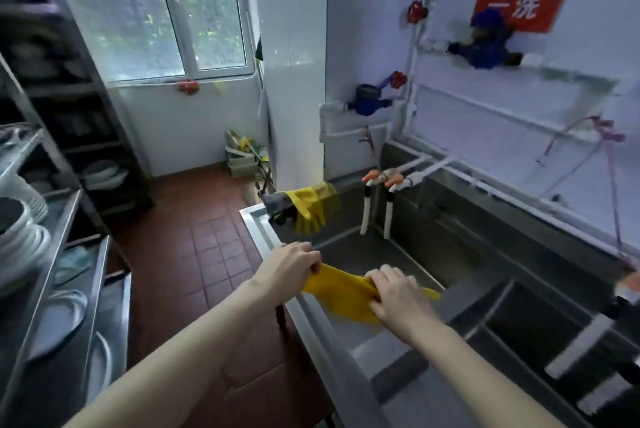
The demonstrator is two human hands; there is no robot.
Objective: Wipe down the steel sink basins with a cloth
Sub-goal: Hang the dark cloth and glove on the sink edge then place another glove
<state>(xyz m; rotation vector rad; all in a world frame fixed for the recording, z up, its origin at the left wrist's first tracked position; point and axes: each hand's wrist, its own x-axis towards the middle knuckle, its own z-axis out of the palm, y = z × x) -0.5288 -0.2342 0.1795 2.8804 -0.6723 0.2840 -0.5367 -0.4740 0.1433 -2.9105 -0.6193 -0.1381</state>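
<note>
Right now you hold a yellow rubber glove [341, 292] stretched between both hands above the front rim of the steel sink [277, 237]. Your left hand [292, 263] is closed on one end, and your right hand [398, 296] is clenched around its middle, fingers curled tight. A second yellow glove [310, 206] hangs over the sink's far corner, near two white taps [377, 206]. No cloth shows here.

Both bare forearms stretched forward; left hand [294, 263] pinching closed farther left, right hand [394, 292] clenched nearer, to its right.
</note>
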